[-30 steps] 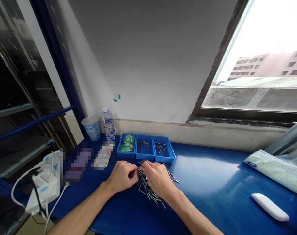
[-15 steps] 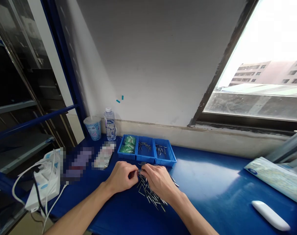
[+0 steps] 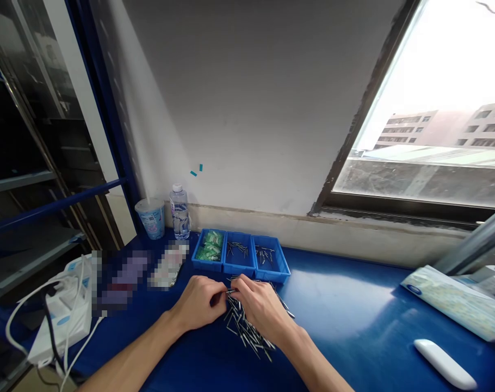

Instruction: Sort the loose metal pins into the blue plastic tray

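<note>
A thin silvery metal pin point(image 3: 230, 291) spans the gap between my two hands. My left hand point(image 3: 202, 301) is closed in a pinch at its left end. My right hand point(image 3: 258, 302) has its thumb and fingers pinched at the other end, partly hiding it. Below and around my right hand lies a loose pile of similar metal pins point(image 3: 247, 335), some covered by the hand. Just beyond both hands stand three joined blue bins point(image 3: 239, 270). Green-and-clear packets point(image 3: 211, 246) fill the left bin; a few metal pins lie in the middle and right ones.
At the back left stand a lidded cup point(image 3: 152, 220) and a water bottle point(image 3: 179, 212). A white power strip point(image 3: 63, 318) with cables is at the left edge. On the right lie a tissue pack point(image 3: 455, 299) and a white oblong case point(image 3: 445, 363) on the blue table point(image 3: 337, 321).
The view has shifted slightly, so everything sits a little lower and further left. Both hands stay together in nearly the same pinch over the pile.
</note>
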Tool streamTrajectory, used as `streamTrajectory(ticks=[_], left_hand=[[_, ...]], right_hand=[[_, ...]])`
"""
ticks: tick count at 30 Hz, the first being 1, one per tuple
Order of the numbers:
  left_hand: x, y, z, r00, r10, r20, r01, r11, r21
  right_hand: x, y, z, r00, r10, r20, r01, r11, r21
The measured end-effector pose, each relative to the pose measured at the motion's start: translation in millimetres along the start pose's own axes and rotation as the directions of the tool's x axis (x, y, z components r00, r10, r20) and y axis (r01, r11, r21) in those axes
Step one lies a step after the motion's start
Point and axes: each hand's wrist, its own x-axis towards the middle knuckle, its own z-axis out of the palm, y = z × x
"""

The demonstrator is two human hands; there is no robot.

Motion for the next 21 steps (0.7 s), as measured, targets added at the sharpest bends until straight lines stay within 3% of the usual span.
streamTrajectory(ticks=[21], left_hand=[[-0.5, -1.4, 2.3, 0.997, -0.027, 0.070, 0.022, 0.998, 0.062]], right_hand=[[-0.4, -0.2, 2.5, 0.995, 0.064, 0.072, -0.063, 0.998, -0.015]])
